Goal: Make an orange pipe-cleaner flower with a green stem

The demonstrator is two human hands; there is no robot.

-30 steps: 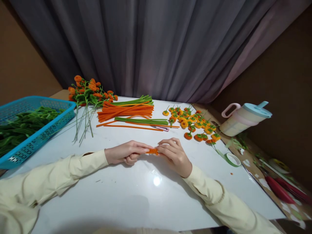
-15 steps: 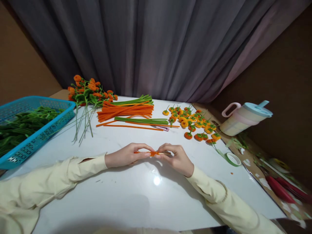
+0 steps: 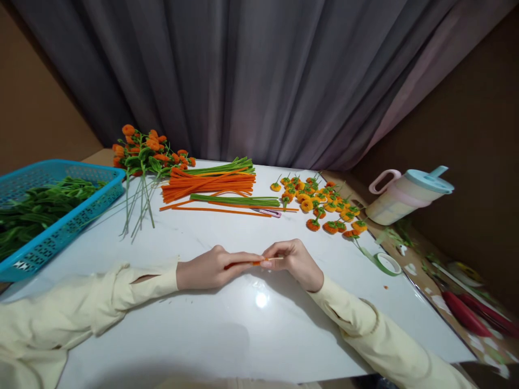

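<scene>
Over white table [image 3: 194,329]: left hand [image 3: 213,266], right hand [image 3: 299,265] pinch orange strip [image 3: 257,263]; mostly hidden

Long cream sleeves [image 3: 85,302] — loose, softly creased

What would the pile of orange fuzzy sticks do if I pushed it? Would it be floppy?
The orange chenille stems would probably slide and spread apart, as I can see no band around them. Each is likely light, being so thin. They're probably stiff enough not to flop, since most lie straight, though one curved stem hints they may bend.
</scene>
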